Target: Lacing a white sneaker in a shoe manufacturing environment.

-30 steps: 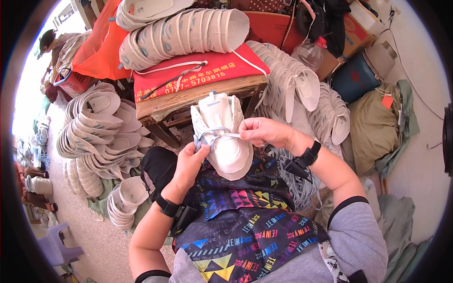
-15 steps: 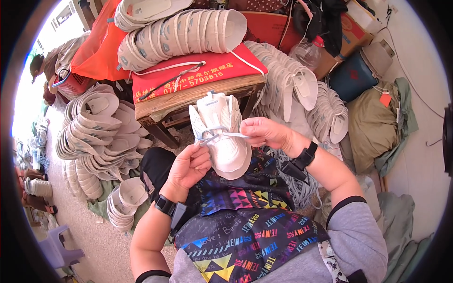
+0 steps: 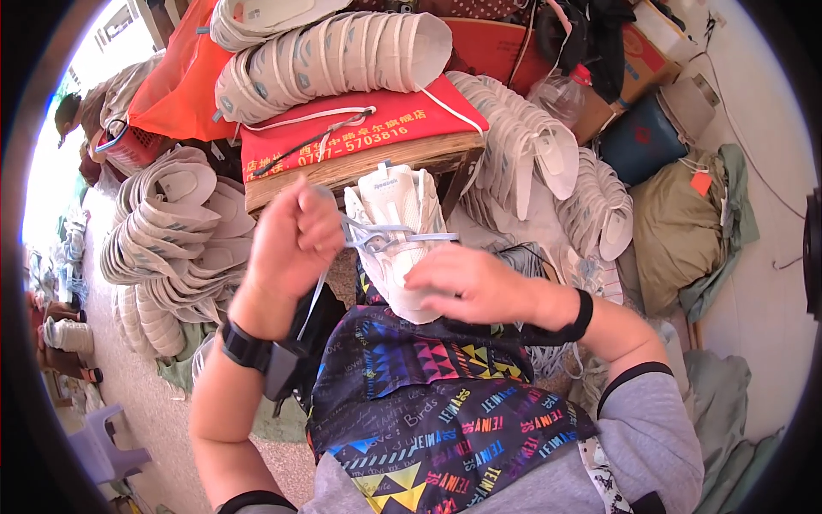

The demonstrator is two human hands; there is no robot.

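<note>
A white shoe upper (image 3: 401,265) leans upright against the front edge of a wooden bench, toe toward me. Its light grey-blue shoelace (image 3: 390,229) crosses the tongue in a loose loop. My left hand (image 3: 298,231), left of the upper and slightly blurred, is closed on the shoelace, and an end hangs below the fist. Over the toe, my right hand (image 3: 462,283) has its fingers stretched out and holds nothing visible. A short end of the lace sticks out to the right, just above that hand.
The wooden bench (image 3: 364,163) carries a red cloth and nested shoe uppers (image 3: 334,60). More stacks of uppers (image 3: 163,218) stand on the floor at left, and others (image 3: 522,141) at right. A purple stool (image 3: 107,445) is at lower left. Loose laces (image 3: 548,360) lie beside my lap.
My left hand has pulled the shoelace up and to the left, away from the upper. My right hand has let go of its lace end and dropped over the toe.
</note>
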